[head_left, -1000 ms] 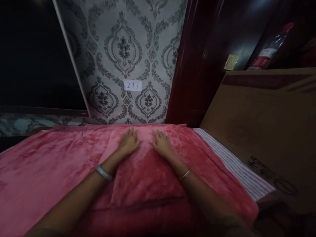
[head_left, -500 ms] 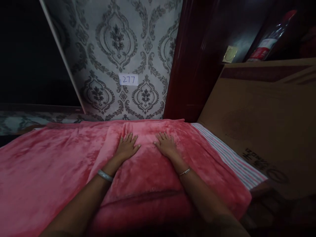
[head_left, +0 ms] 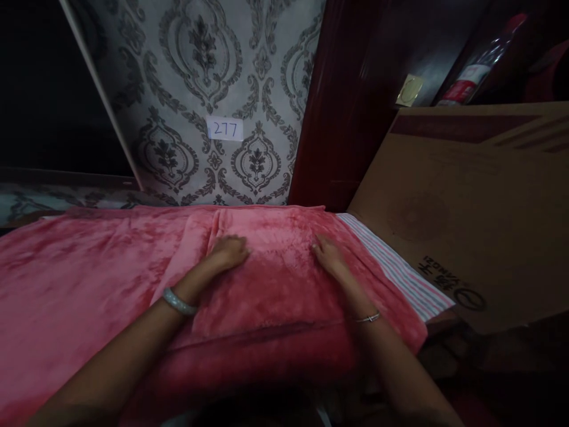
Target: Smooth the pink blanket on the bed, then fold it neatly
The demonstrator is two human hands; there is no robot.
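Note:
A pink plush blanket (head_left: 275,290) lies over the surface before me, its middle part folded into a thick rectangular layer. Near the left side of that fold, my left hand (head_left: 230,251) is closed, with curled fingers pressed into the plush. My right hand (head_left: 329,255) is also closed, thumb and fingers drawn together on the blanket near the right side of the fold. The fingertips of both hands are partly hidden. Each wrist wears a bracelet.
A large cardboard box (head_left: 444,207) stands at the right, with a plastic bottle (head_left: 471,77) behind it. Striped cloth (head_left: 395,261) shows between blanket and box. A dark screen (head_left: 57,95) is at the left; patterned wallpaper (head_left: 262,95) bearing a numbered paper (head_left: 225,128) rises behind.
Both hands lay flat with fingers spread; now their fingers are curled in. My right hand has moved to the right, farther from the left one. The view has shifted slightly.

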